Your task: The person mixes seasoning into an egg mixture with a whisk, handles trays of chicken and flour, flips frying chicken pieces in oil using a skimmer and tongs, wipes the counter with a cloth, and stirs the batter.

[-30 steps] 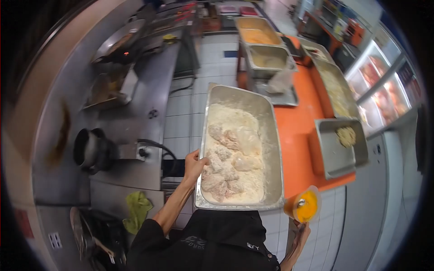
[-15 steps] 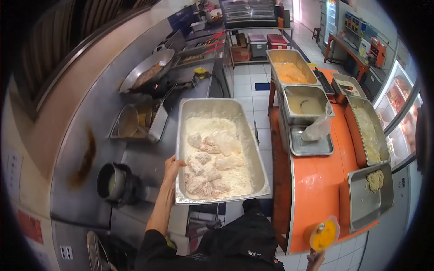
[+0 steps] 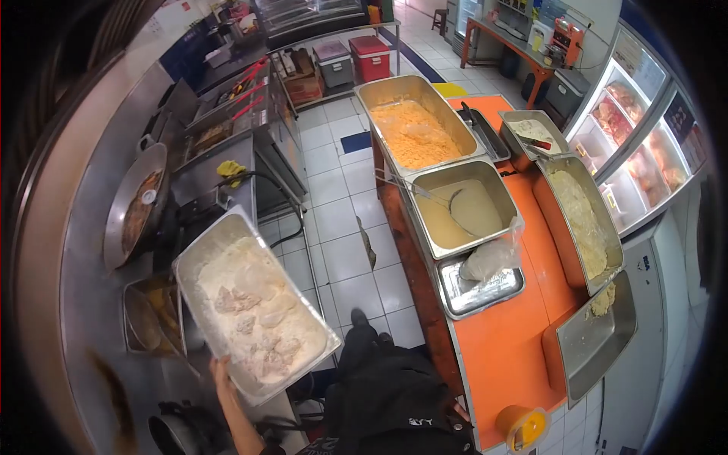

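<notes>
Left hand: fingers pinching the near side of the deep, rectangular silver metal pan, held over the steel worktop's edge. One-sided support could tip it — spilling powder. Lumpy, pale coated pieces lie inside. Right hand: mostly hidden — finger state indeterminable; nearest item, translucent orange-filled tub.

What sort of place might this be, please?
Probably a restaurant kitchen: there is a wok at left, steel pans line the orange table, and a lit fridge stands at right.
</notes>
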Tool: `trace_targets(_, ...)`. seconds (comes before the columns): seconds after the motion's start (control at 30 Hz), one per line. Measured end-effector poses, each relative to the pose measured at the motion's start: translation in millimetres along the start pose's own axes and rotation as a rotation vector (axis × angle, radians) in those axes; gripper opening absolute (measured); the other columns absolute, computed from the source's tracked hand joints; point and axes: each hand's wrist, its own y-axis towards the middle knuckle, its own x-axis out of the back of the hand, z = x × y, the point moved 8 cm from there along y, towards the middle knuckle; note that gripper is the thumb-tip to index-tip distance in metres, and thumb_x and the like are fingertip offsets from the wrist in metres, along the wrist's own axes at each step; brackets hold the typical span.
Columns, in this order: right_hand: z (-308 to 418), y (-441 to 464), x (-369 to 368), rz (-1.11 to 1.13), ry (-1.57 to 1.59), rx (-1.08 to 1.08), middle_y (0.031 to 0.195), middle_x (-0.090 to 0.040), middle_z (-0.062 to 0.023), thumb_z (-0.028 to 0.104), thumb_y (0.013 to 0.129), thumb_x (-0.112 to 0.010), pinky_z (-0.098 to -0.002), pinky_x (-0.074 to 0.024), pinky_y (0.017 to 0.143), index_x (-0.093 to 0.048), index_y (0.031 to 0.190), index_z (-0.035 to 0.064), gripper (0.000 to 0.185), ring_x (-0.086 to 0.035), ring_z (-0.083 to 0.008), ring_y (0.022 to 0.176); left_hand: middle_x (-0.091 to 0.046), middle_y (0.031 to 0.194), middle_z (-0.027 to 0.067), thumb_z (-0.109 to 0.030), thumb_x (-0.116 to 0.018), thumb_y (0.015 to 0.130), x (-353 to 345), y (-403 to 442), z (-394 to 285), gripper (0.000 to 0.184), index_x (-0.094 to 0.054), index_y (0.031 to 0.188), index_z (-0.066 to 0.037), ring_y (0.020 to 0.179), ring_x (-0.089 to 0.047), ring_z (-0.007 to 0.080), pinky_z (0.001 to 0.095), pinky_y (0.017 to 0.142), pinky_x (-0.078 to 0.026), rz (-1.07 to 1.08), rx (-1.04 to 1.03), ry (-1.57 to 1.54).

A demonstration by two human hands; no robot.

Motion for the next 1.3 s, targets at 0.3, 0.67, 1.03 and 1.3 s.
trace_targets(0.3,432,141,2,-0.178,0.254,0.791,0.059,-0.049,-0.0103,0.013,0.093,-0.051,-0.0344,-0.0354,0.054,-0.055,0.073,-0.003,0.026,-0.046,-0.0176,0.055,-0.065,0.107,0.0208,-0.014,-0.065,0.081,-27,39,-81,0.043,-0.056,0.118,0.006,0.098,-0.062,0.0369,0.0397,0.085,-0.047,-0.477,-0.204,0.963)
trace_targets(0.67,735,346,39,-0.303,0.14,0.895,0.058,-0.043,-0.0091,0.021,0.092,-0.056,-0.0323,-0.034,0.053,-0.052,0.075,-0.0044,0.031,-0.038,-0.0149,0.055,-0.061,0.089,0.0129,-0.003,-0.056,0.085,-157,45,-178,0.037,-0.054,0.122,0.0,0.083,-0.06,0.0256,0.0333,0.078,-0.048,-0.883,-0.618,0.595)
trace_targets(1.03,700,591,19,-0.458,-0.061,0.312,0.093,-0.066,-0.0234,0.045,0.096,-0.038,-0.0481,-0.0459,0.082,-0.067,0.093,0.0008,0.053,-0.061,-0.0406,0.092,-0.064,0.097,0.0103,-0.03,-0.047,0.099,-807,107,-250,0.033,-0.055,0.117,-0.003,0.085,-0.064,0.0172,0.0285,0.067,-0.054,1.054,-0.071,0.216)
trace_targets(1.3,697,604,-16,-0.243,0.116,-0.017,0.089,-0.065,-0.0289,0.052,0.096,-0.031,-0.0511,-0.0473,0.081,-0.069,0.087,-0.0018,0.067,-0.064,-0.0432,0.088,-0.064,0.094,0.0137,-0.04,-0.042,0.099,-930,160,-262,0.042,-0.053,0.112,-0.001,0.069,-0.067,0.0202,0.0302,0.052,-0.056,0.969,-0.083,0.259)
